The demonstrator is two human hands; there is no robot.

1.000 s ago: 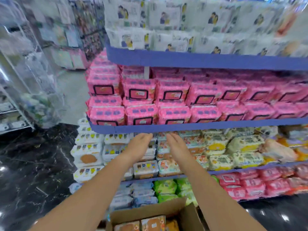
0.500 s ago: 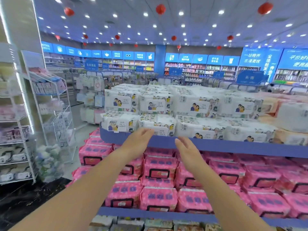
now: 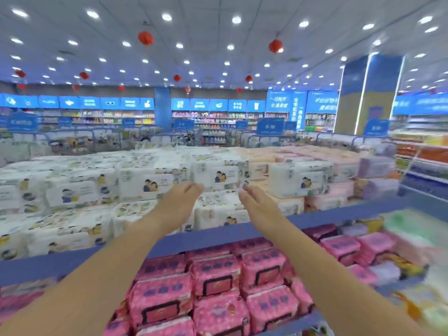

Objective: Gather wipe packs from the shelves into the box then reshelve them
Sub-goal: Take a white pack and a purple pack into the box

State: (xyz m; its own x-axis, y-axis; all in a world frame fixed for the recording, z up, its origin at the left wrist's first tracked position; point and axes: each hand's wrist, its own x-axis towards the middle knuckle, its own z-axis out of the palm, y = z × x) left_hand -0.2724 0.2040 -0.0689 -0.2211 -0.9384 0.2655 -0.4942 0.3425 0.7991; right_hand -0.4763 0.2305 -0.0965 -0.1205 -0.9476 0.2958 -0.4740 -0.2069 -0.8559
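White wipe packs with cartoon figures are stacked on the top shelf; one pack (image 3: pixel 219 175) sits on top of the stack straight ahead. My left hand (image 3: pixel 178 202) and my right hand (image 3: pixel 258 204) are both raised in front of it, palms facing each other, fingers apart, holding nothing. Their fingertips come close to the pack's lower corners; I cannot tell whether they touch it. Pink wipe packs (image 3: pixel 213 275) fill the shelf below my forearms. The box is out of view.
A blue shelf edge (image 3: pixel 213 236) runs across under my wrists. Peach and pink packs (image 3: pixel 322 200) lie to the right on the top shelf. More shelving (image 3: pixel 424 166) stands at the far right, and store aisles lie behind.
The view has swung up from the lower shelves and the box to the top shelf. Both hands have risen to the white packs and spread a little wider.
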